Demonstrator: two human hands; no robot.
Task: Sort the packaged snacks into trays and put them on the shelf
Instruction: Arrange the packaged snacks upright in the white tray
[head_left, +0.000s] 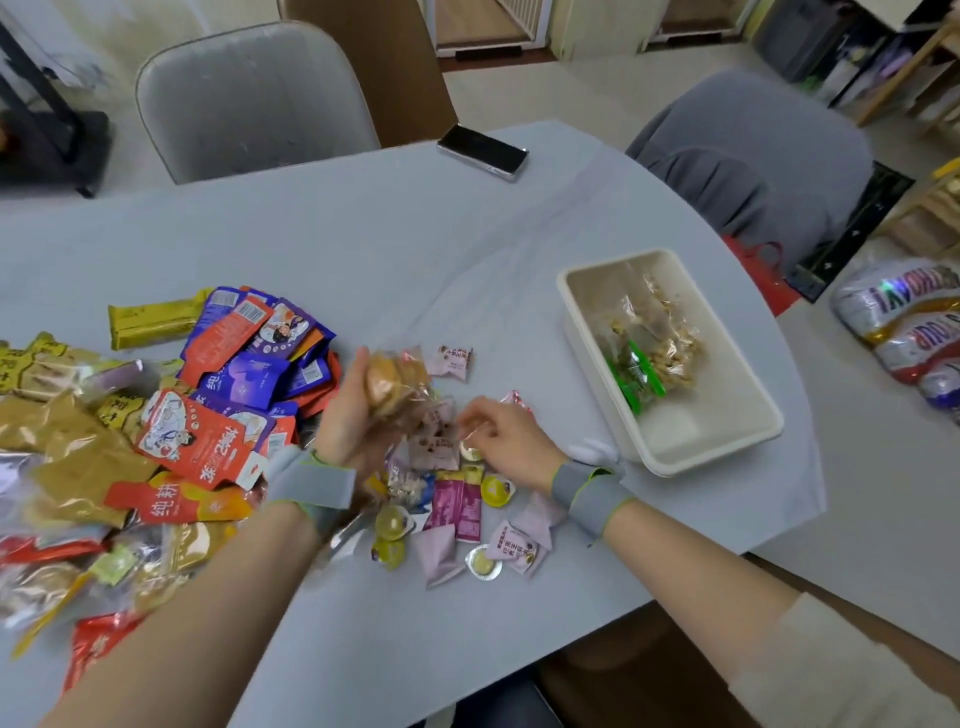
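nearest to us, two bare forearms reach out over the pale table (395, 249), each with a grey wrist band. between them small snacks lie loose on the table: pink sachets (441, 558), little round jelly cups (393, 521) and two magenta sticks (460, 506).

our left hand (345, 415) is raised a little above the table, palm turned inward, its fingers curled round a clear-wrapped round bun (387, 387); the wrapper tail trails off toward the right and is blurred. our right hand (501, 431) sits low over the small snacks, fingers bent, thumb and forefinger pinching a bit of clear wrapper (475, 428); we cannot tell which snack that wrapper belongs to.

to the left spreads the big snack heap (156, 431): red packets (200, 441), purple packets (254, 374), mustard-gold bags (67, 447) and a long yellow bar (150, 322) at its far edge. one more pink sachet (453, 361) lies just beyond the left hand.

to the right, near the table edge, stands a cream tray (727, 441). inside it lies a clear bag of pale nuts (660, 343) with a green packet (639, 376) against it, both in the far half of the tray.

further off a dark phone (483, 151) lies near the table's far edge. beyond that stand a light grey chair (249, 98) and a darker grey chair (753, 156), and shiny foil balloons (914, 322) lie on the floor at far right.
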